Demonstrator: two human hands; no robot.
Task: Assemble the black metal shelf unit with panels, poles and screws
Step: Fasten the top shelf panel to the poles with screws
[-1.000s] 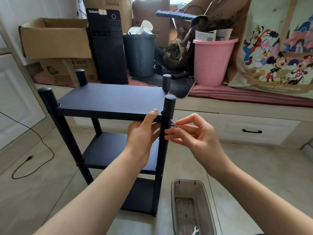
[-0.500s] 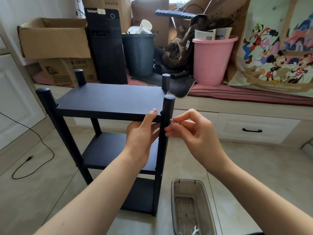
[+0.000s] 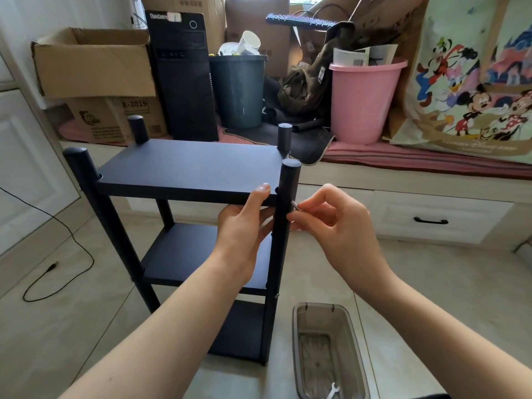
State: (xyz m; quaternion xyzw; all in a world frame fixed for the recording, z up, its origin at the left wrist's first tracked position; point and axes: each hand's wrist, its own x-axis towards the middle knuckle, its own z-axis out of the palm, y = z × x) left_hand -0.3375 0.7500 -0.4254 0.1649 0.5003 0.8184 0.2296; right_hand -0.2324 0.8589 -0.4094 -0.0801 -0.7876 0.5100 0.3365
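The black shelf unit [image 3: 187,165] stands upright on the tiled floor with three panels and several round poles. My left hand [image 3: 244,226] grips the front edge of the top panel beside the near right pole [image 3: 283,220], thumb up against the edge. My right hand [image 3: 336,226] pinches a small silver screw or tool [image 3: 295,205] against the right side of that pole, just below the top panel. Which of the two it is, I cannot tell.
A brown plastic tray [image 3: 328,349] with a small white wrench [image 3: 332,393] lies on the floor by the shelf's foot. Behind stand a pink bucket [image 3: 362,102], a dark bin [image 3: 239,90], a computer tower [image 3: 184,76] and cardboard boxes [image 3: 92,61]. A black cable [image 3: 57,254] trails at left.
My right hand has moved up and closer along the near right pole, bringing the silver piece up to the pole under the top panel. My left hand has kept its hold.
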